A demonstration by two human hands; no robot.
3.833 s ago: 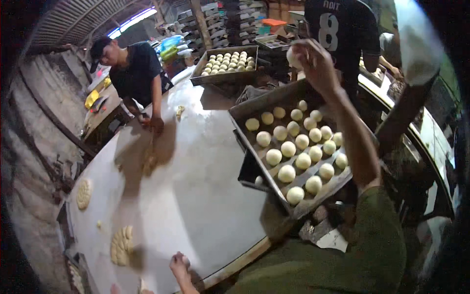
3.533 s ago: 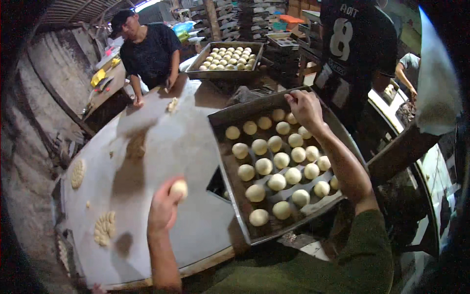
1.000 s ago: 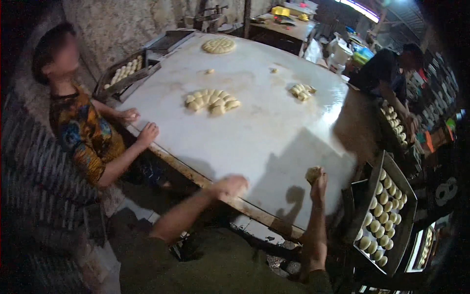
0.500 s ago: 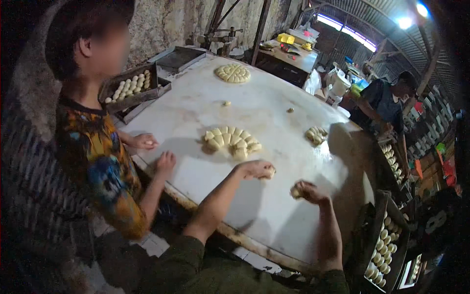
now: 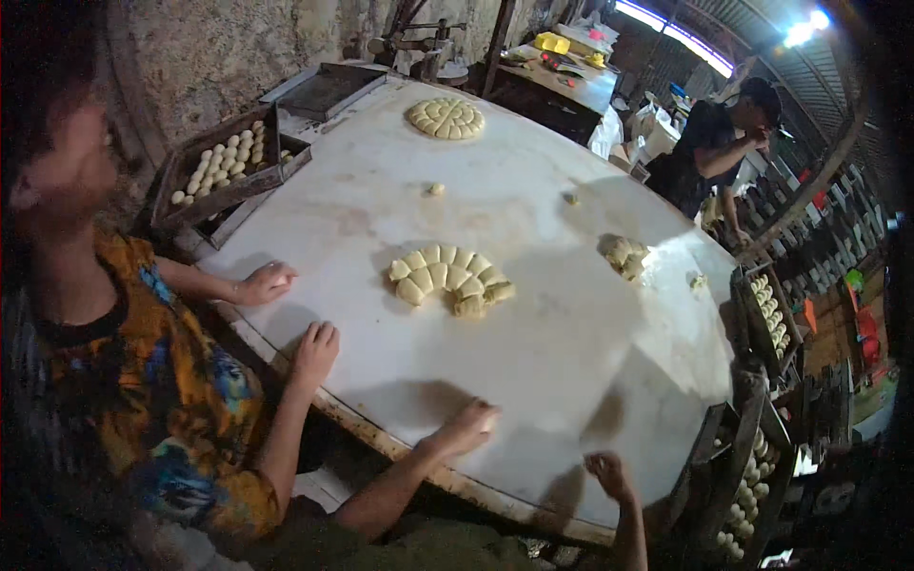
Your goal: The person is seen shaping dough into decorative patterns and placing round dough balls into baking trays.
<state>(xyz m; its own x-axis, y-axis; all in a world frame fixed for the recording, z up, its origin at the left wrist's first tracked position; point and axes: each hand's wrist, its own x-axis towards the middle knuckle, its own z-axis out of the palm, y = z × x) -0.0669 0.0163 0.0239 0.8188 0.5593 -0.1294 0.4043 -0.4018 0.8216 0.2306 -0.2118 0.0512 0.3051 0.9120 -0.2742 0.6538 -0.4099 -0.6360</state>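
Observation:
My left hand (image 5: 465, 428) is curled low over the white table near its front edge, fingers closed. My right hand (image 5: 611, 474) hovers at the front right with bent fingers. Each held a piece of dough a moment ago; the dough is now hidden inside the fingers. Beyond them a curved double row of cut dough pieces (image 5: 438, 266) lies mid-table. To its right sits a smaller clump of dough (image 5: 625, 257). Single small dough bits (image 5: 436, 189) are scattered farther off.
A person in a patterned shirt (image 5: 157, 381) works at my left with both hands on the table (image 5: 533, 371). Trays of dough balls stand at the far left (image 5: 224, 205) and right edges (image 5: 743, 476). A scored dough round (image 5: 446, 119) lies at the back; another person (image 5: 714, 143) stands beyond.
Both my hands have drawn back toward the table's front edge, the left also shifting leftward. The view has swung slightly. The person at the far right has raised an arm to their head.

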